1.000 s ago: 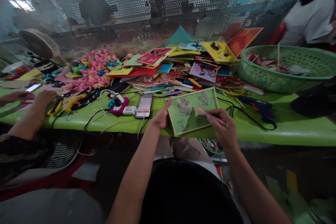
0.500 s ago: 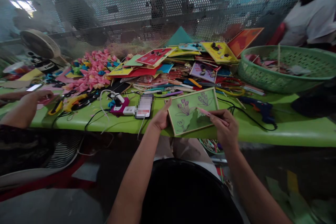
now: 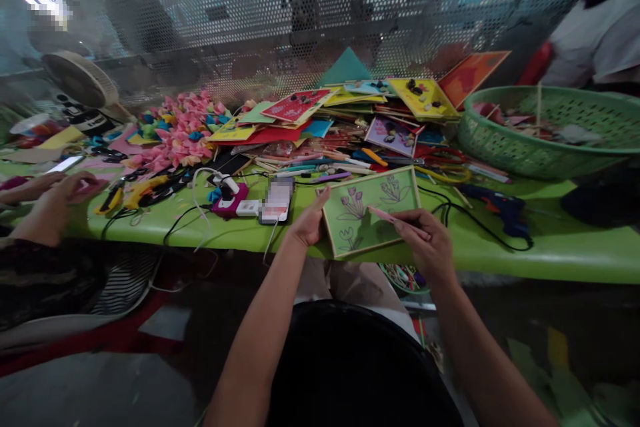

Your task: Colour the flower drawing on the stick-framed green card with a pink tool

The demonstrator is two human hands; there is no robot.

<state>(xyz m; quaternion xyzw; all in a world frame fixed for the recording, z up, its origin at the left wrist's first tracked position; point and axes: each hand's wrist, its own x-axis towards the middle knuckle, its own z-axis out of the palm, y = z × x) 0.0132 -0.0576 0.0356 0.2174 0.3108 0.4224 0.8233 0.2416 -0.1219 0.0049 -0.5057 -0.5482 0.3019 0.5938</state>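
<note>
- The green card (image 3: 373, 200), framed with thin sticks and carrying outlined flowers, lies tilted at the near edge of the bench (image 3: 550, 253), right in front of the person, where both hands reach it with bent elbows.
- The left hand (image 3: 309, 225) grips the card's left edge, thumb on top and fingers clamped beneath. This looks like a brace that stops the card sliding under pressure from the other side.
- The right hand (image 3: 425, 240) has its fingers pinched together on a pink pencil (image 3: 393, 216). The pencil's tip points at the card's middle, between the drawn flowers, and the hand hovers over the lower right corner.
- A phone (image 3: 276, 201) and a tangle of cables lie just to the left of the card, close but off it.
- A blue glue gun (image 3: 495, 203) lies to the right with its cord trailing behind the card.
- Finished cards are heaped in a pile (image 3: 350, 113) further back, beside paper flowers (image 3: 175, 133) and a green basket (image 3: 500, 147), out of the working space.
- A co-worker's hand (image 3: 65, 190) is on the far left of the bench, well apart.
</note>
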